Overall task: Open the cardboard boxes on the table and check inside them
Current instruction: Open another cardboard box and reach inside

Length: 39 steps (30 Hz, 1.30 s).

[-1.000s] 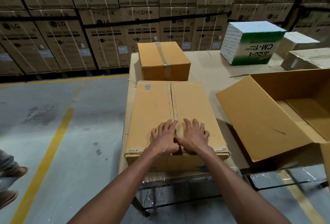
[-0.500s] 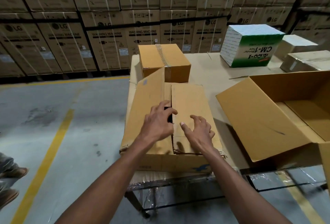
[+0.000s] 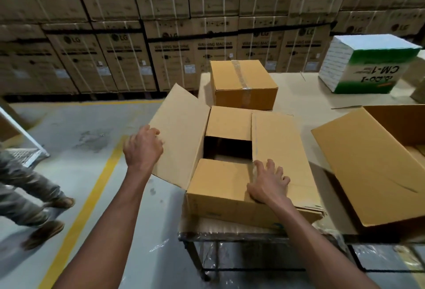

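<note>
Stacked washing-machine cartons (image 3: pixel 207 42) fill the back wall. The surface (image 3: pixel 305 95) carries a half-opened cardboard box (image 3: pixel 232 203) at its near left corner, a taped box (image 3: pixel 241 84) just behind it. The left hand (image 3: pixel 143 148) grips the raised left flap (image 3: pixel 181 132) by its edge. The right hand (image 3: pixel 268 183) lies spread on the flat right flap (image 3: pixel 276 141), fingers relaxed, holding nothing.

At the table's (image 3: pixel 305 102) near left corner sits a cardboard box (image 3: pixel 232 203). The left hand (image 3: pixel 143 148) grips the outer edge of its left flap (image 3: pixel 181 136), swung up and outward. The right hand (image 3: pixel 268 181) rests with spread fingers on the closed right flap (image 3: pixel 278 141). A taped box (image 3: pixel 243 86) stands just behind, by the left edge.
</note>
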Tool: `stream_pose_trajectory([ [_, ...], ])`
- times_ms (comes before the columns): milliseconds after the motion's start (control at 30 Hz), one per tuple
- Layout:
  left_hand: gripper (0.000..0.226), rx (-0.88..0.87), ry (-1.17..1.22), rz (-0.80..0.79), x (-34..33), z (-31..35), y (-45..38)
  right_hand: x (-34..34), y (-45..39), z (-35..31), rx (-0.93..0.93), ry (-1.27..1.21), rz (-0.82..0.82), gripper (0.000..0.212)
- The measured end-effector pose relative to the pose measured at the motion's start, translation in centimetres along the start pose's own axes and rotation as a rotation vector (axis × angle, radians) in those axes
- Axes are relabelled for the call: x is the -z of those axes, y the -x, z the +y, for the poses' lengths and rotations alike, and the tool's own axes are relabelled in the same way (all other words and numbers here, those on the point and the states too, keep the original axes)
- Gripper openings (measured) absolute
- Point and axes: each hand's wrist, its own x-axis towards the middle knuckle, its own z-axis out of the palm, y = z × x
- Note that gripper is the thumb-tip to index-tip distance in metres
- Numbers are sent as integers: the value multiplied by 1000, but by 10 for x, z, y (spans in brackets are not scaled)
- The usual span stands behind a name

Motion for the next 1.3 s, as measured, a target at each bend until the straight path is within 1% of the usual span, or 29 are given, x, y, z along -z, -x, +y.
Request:
stream_pose_trajectory([
  [67,39,58,-61,-93,-27,-13,5,2,2,1,19,-11,30,76],
  [133,54,113,-71,-219,-50,-17,13,5,6,2,37,-34,63,73],
  [200,60,159,-17,-325,-67,-11,25,12,11,3,50,-61,104,70],
  [267,61,158,90,-368,-77,5,38,20,15,4,56,-109,158,66],
  [300,60,115,134,-354,-79,15,45,26,18,6,58,-140,188,64],
  [400,51,-109,211,-301,-85,49,57,48,26,10,82,-225,293,58],
  [467,46,-251,239,-325,-89,68,57,66,29,16,81,-244,367,54],
  [533,45,-344,239,-361,-93,82,57,85,32,26,58,-216,458,53],
  [600,46,-382,225,-397,-99,93,59,105,36,42,21,-167,579,51],
  [667,48,-398,174,-468,-105,99,59,122,39,62,-51,-134,690,51],
  [733,48,-417,121,-565,-114,100,56,133,40,84,-145,-92,762,53],
  [767,48,-426,100,-603,-120,99,54,136,40,95,-190,-62,773,54],
  [867,49,-424,68,-658,-131,97,51,138,36,128,-332,37,759,59],
  [933,51,-424,70,-657,-135,98,52,133,34,148,-412,128,723,63],
  [1000,53,-447,72,-648,-137,99,53,123,33,164,-449,187,650,60],
  [1067,56,-462,81,-656,-141,100,51,107,31,174,-457,243,560,51],
  [1200,64,-445,39,-709,-145,103,47,78,26,182,-490,209,369,40],
  [1233,66,-435,34,-726,-145,104,46,73,26,181,-497,189,336,39],
  [1300,67,-405,35,-745,-146,105,44,65,25,180,-494,150,323,39],
])
